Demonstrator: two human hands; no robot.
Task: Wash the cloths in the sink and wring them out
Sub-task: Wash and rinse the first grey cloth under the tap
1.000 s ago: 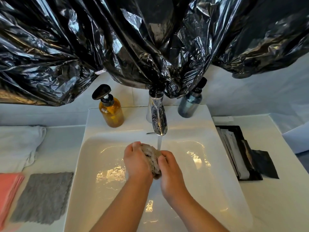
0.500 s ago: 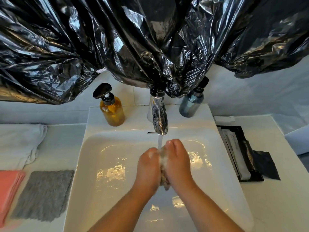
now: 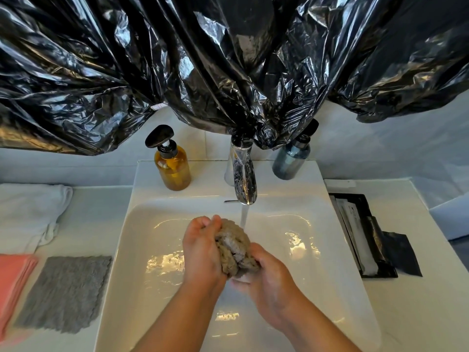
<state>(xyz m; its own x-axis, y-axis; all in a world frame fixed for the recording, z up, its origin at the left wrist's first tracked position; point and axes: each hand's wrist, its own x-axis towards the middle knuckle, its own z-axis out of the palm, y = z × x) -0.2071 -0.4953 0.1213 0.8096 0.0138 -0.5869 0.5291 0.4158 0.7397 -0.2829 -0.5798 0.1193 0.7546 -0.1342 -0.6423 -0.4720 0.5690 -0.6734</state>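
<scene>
Detail of the washing step. We see the wet beige cloth (image 3: pixel 236 247) bunched into a ball between both hands, above the basin of the white sink (image 3: pixel 142 250). The stream of water (image 3: pixel 243 215) from the chrome tap (image 3: pixel 243 179) falls at the far right edge of the bundle; whether it strikes the fabric we cannot tell. The left hand (image 3: pixel 200 250) is curled over the upper left of the bundle, fingers closed on the fabric. The right hand (image 3: pixel 269 275) cups and grips it from below and to the right.

To do this step well, we judge that the bundle should sit squarely under the stream so that water runs through it. The two hands should rub fold against fold, opening and re-gathering the cloth so that the inner layers are reached. We would hold it low in the basin to limit splashing onto the counter (image 3: pixel 94 219). For wringing, we advise a lengthened roll twisted in opposite directions, since a ball is likely to trap water.

A grey cloth (image 3: pixel 63 293) and a pink cloth (image 3: pixel 12 280) lie flat on the counter to the left; whether they have been washed we cannot tell
</scene>
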